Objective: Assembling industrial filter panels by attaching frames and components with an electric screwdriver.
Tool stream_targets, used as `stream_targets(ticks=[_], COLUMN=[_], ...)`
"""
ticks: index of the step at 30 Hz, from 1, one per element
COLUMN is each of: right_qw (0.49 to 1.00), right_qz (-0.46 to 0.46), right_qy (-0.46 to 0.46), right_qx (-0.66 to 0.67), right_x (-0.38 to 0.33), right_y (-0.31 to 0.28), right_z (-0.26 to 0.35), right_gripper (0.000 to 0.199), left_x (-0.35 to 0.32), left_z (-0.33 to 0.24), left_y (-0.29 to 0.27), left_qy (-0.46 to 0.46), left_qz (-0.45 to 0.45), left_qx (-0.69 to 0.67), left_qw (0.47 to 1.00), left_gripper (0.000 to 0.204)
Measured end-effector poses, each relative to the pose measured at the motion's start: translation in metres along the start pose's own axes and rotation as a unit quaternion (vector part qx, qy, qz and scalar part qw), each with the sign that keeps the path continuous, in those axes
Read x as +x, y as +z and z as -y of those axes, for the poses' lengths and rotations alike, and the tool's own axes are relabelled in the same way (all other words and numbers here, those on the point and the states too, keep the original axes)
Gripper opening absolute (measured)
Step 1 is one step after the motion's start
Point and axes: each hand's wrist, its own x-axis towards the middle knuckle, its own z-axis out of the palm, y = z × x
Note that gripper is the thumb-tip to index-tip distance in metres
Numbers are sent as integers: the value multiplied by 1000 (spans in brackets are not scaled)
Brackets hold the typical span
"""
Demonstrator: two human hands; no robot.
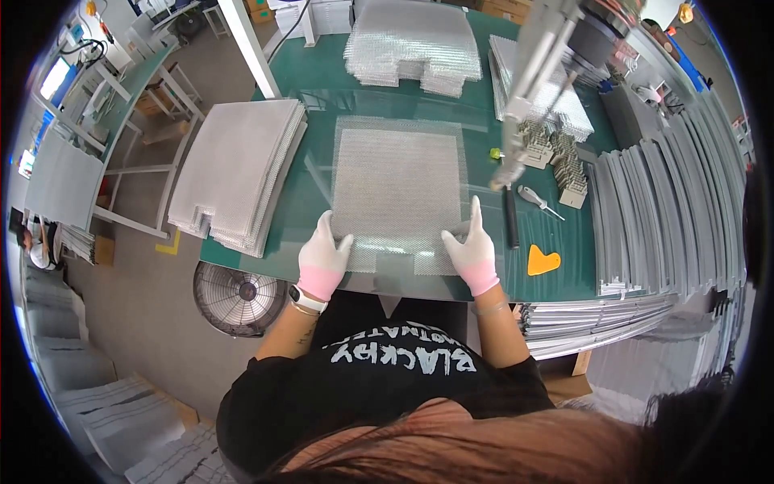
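A silvery mesh sheet (397,256) lies flat in front of me on the green table, and a greyish rectangular area fills its middle. It looks like a smaller panel laid over or under it, but I cannot tell which. My left hand (324,256), in a white glove with a pink cuff, is at the sheet's near left edge. My right hand (472,252), gloved alike, is at its near right edge. On both hands the fingers point forward along the sides and the thumbs stand apart, turned inward. Neither hand is visibly closed round the sheet.
Stacks of flat sheets (234,157) stand left, and more silvery sheets (415,40) at the back. Right of me lie a yellow scraper (543,260), a screwdriver (540,202), a black-handled tool (510,216) and metal brackets (571,171). Grey panels (669,210) line the right edge.
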Motion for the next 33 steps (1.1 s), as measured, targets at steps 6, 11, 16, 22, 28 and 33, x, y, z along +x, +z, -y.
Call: stream_targets(ticks=[6,11,16,22,28,33], right_qw=[994,993,990,960,947,919], right_qz=[-42,-40,-30,78,-266,-246], right_qy=[-60,-48,-54,-65,-27,117], right_qx=[-78,-96,-125,-261,-180,-286], right_x=[3,2,7,35,232,317], right_y=[19,21,18,-20,-119,-135], right_z=[-18,-19,-23,-3,-32,-30], right_gripper=[90,83,76,55,56,76], left_x=[5,6,8,21,50,45], left_z=[7,11,7,2,23,-4], left_y=[7,12,8,-6,4,-19], left_qy=[13,18,17,26,254,234], left_qz=[20,16,27,42,87,41], left_qx=[39,50,37,108,132,117], left_qw=[999,998,999,993,954,964], left_gripper=[61,64,64,68,55,58])
